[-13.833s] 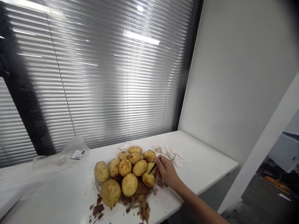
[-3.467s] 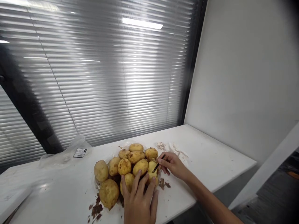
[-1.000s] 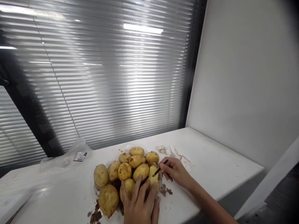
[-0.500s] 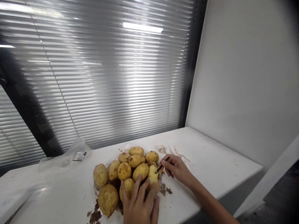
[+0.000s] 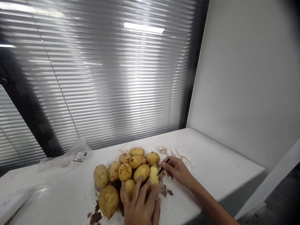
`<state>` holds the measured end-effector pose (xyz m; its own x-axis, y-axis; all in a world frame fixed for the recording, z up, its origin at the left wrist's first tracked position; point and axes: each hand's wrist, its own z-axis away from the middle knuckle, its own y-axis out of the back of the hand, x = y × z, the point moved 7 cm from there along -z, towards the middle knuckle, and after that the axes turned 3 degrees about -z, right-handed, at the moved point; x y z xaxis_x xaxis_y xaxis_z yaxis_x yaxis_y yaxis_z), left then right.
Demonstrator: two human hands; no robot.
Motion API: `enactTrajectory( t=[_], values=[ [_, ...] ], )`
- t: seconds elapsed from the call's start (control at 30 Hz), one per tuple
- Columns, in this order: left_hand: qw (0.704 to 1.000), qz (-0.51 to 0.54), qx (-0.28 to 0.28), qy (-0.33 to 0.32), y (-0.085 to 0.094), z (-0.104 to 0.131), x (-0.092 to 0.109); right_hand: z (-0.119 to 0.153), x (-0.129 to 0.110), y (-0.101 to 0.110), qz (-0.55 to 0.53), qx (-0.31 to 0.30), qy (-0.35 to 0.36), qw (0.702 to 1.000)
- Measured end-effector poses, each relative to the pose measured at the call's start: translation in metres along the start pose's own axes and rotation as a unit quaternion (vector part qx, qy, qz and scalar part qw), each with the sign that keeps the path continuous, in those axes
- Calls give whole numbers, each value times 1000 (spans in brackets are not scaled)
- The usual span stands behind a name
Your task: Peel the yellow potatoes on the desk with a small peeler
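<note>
A heap of yellow potatoes (image 5: pixel 137 161) lies on the table, their skins specked with brown dirt. At its right side is a partly peeled potato (image 5: pixel 154 175) with pale flesh showing. My left hand (image 5: pixel 141 203) rests over the front of the heap, fingers spread, with fingertips against a whole potato (image 5: pixel 128 189) and by the lower end of the peeled one. In the fingers of my right hand (image 5: pixel 176 168) is a thin black stick-like tool (image 5: pixel 163 167), pinched near its upper end. Its tip meets the right edge of the pale flesh; its exact kind is unclear.
Clear plastic wrap lies around the potatoes. Brown scraps (image 5: pixel 95 215) are scattered at the front left, more (image 5: pixel 167 190) at the right. A plastic bag (image 5: pixel 67 154) with a label sits at the left. Crumpled white material (image 5: pixel 177 153) lies behind my right hand. Window blinds (image 5: pixel 112 93) stand behind the table.
The tool's tip has shifted slightly right across the peeled flesh toward its edge, and the tool stands a little steeper. My left hand has hardly moved.
</note>
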<state>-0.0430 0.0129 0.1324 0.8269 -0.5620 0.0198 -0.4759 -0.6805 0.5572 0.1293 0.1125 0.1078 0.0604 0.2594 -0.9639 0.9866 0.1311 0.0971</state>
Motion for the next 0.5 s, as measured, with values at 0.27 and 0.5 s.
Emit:
enactTrajectory(
  t=[0.27,0.5],
  values=[
    [1000,2,1,2,-1,2,-2,2,-2,1,3,-11,3,1000],
    [1000,17,19,10,-1,3,-2,1,-2,-8,-26,-50,11,998]
  ],
)
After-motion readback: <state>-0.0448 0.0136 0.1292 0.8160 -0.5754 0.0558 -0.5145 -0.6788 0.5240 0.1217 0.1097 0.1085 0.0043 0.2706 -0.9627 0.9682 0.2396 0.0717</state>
